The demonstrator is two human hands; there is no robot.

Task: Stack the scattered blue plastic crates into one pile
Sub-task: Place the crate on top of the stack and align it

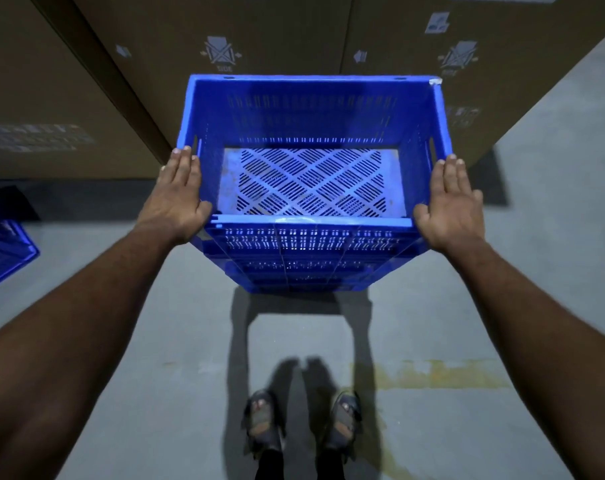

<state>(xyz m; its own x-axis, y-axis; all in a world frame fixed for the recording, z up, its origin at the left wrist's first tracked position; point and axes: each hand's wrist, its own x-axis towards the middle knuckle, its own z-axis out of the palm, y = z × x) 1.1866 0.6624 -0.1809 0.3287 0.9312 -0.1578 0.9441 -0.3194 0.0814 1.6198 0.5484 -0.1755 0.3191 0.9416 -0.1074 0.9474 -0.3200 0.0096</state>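
Observation:
A blue plastic crate (pixel 311 112) with a slotted floor tops a pile of blue crates (pixel 304 268) standing on the grey floor in front of me. My left hand (pixel 176 199) lies flat against the top crate's left rim and side, fingers straight. On the opposite side my right hand (pixel 453 202) presses the right rim the same way, thumb toward the near corner. Neither hand curls round the rim. A further blue crate (pixel 3 251) lies on the floor at the far left, partly cut off by the frame edge.
Tall brown cardboard boxes (pixel 276 32) stand close behind the pile and along the left. My two feet (pixel 304 424) are on the concrete floor (pixel 519 306) just short of the pile. A worn yellow floor mark (pixel 429 375) runs to the right.

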